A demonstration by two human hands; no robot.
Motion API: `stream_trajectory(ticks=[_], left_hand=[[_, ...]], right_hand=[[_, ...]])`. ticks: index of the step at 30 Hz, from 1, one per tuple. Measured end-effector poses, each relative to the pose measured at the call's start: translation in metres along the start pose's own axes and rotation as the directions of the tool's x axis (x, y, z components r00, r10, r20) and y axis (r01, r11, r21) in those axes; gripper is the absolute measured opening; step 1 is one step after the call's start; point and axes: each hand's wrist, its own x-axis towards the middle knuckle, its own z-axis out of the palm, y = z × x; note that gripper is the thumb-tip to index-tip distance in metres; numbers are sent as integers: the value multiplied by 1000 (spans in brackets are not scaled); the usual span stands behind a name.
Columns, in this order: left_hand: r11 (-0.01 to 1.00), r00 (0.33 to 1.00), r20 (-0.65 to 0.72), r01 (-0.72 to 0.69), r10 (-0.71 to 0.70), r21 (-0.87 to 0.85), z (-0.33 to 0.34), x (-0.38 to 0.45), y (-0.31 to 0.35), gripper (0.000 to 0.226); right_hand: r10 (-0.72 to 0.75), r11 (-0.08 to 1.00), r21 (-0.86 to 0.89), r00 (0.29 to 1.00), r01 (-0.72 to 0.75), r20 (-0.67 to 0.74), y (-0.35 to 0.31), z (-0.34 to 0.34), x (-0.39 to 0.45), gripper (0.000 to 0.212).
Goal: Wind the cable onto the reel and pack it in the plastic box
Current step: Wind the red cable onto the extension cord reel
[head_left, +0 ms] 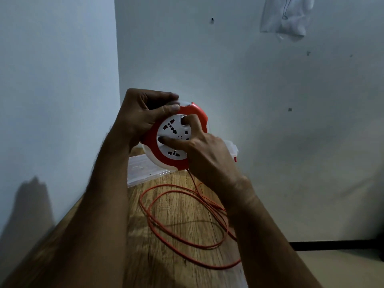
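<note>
A round red and white cable reel (164,156) with sockets on its white face is held up above the table. My left hand (141,117) grips its upper left rim and handle. My right hand (205,154) rests on the white centre disc, with two fingers pushed into its finger holes. An orange cable (178,240) hangs from the reel's bottom edge and lies in loose loops on the wooden table (145,267). A clear plastic box (141,169) sits behind the reel against the wall, partly hidden by the reel and my hands.
The table stands in a corner, with a wall (58,100) to the left and another behind it. A clear plastic bag (284,17) hangs on the back wall, upper right. To the right of the table lies the floor with a dark baseboard (332,245).
</note>
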Motion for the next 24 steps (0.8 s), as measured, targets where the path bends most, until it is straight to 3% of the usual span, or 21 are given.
stream_trajectory(ticks=[4, 8, 13, 17, 19, 21, 24], left_hand=[[998, 998, 54, -19, 16, 57, 5, 1, 1, 35], [993, 994, 110, -11, -2, 118, -1, 1, 0, 35], [991, 988, 150, 9, -30, 136, -4, -2, -3, 32], [996, 993, 117, -17, 7, 85, 6, 1, 0, 33], [993, 993, 109, -54, 43, 102, 14, 2, 2, 37], [988, 991, 106, -99, 86, 121, 22, 3, 3, 40], [976, 984, 107, -156, 140, 152, 32, 4, 1, 42]], right_hand=[[91, 996, 8, 983, -91, -160, -12, 11, -3, 48], [86, 994, -44, 966, -100, -245, -19, 24, -7, 56], [230, 959, 234, 920, -159, -317, -23, 31, -2, 53], [487, 826, 475, 809, -304, -328, -29, 30, 1, 54], [657, 648, 664, 716, -374, -238, -31, 30, 1, 53], [799, 361, 849, 597, -386, -69, -31, 30, 3, 51], [823, -306, 893, 381, -329, 422, -29, 23, 7, 48]])
